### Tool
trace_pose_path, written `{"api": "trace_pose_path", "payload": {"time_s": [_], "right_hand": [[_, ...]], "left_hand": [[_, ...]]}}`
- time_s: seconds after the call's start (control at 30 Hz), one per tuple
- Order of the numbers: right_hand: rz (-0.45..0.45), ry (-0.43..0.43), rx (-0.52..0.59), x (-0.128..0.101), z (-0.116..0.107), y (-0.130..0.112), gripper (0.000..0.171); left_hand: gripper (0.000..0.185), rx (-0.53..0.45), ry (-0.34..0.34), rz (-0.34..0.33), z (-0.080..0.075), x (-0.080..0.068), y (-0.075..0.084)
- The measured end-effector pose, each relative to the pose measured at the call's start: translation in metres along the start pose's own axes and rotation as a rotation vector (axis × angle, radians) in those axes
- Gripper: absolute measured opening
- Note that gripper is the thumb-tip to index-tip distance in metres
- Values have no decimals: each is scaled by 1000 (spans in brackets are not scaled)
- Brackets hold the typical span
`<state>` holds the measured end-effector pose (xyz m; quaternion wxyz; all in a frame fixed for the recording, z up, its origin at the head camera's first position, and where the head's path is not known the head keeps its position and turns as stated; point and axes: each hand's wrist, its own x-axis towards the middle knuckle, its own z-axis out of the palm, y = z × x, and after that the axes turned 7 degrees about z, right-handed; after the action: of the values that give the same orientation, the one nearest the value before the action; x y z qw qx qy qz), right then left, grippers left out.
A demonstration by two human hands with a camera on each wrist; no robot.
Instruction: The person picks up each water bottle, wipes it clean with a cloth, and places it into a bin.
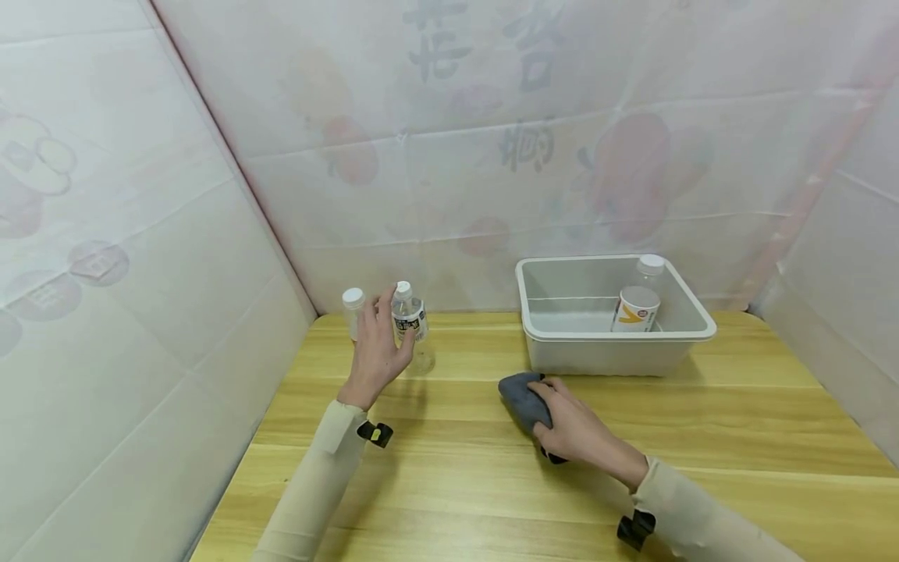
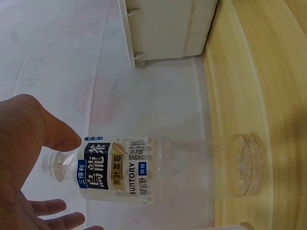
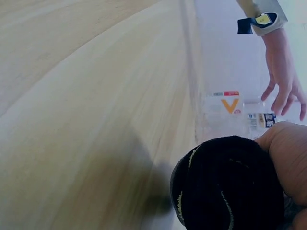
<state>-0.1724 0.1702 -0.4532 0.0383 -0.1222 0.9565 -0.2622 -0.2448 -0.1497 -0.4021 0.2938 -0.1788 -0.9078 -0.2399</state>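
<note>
Watching from the head view, I see the left hand (image 1: 375, 351) at the far left of the wooden table (image 1: 737, 437), fingers spread and fairly straight, right beside a clear tea bottle (image 1: 410, 320) with a white cap and dark label. In the left wrist view the left hand (image 2: 24, 163) is open, thumb near the tea bottle's (image 2: 144, 175) neck; I can't tell whether it touches, nothing is gripped. A second clear bottle (image 1: 353, 311) with a white cap stands just left of that hand, partly hidden behind it. The right hand (image 1: 572, 425) sits nearer, about mid-table, fingers curled over a dark grey rolled cloth (image 1: 521, 398) that lies on the table; the right wrist view shows the cloth (image 3: 225, 184) as a dark bundle with thin yellowish lines under the thumb. Just beyond the cloth, far right of centre, stands a grey plastic tub (image 1: 548, 328) close to the back wall. Inside it are a bottle (image 1: 635, 309) with an orange-marked white label and another capped bottle (image 1: 649, 269) behind it.
</note>
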Motion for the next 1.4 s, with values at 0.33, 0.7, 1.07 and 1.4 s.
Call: {"api": "trace_pose_path", "payload": {"time_s": [0.33, 0.7, 1.07, 1.4], "right_hand": [[-36, 61, 25, 4, -6, -7, 63], [-18, 58, 36, 9, -7, -11, 63], [-23, 48, 77, 16, -7, -20, 62], [-45, 58, 116, 22, -5, -27, 61]], "left_hand": [[76, -63, -56, -48, 5, 9, -1], [78, -115, -88, -86, 14, 14, -6], [77, -120, -70, -31, 27, 12, -11], [79, -111, -50, 13, 28, 4, -7]]}}
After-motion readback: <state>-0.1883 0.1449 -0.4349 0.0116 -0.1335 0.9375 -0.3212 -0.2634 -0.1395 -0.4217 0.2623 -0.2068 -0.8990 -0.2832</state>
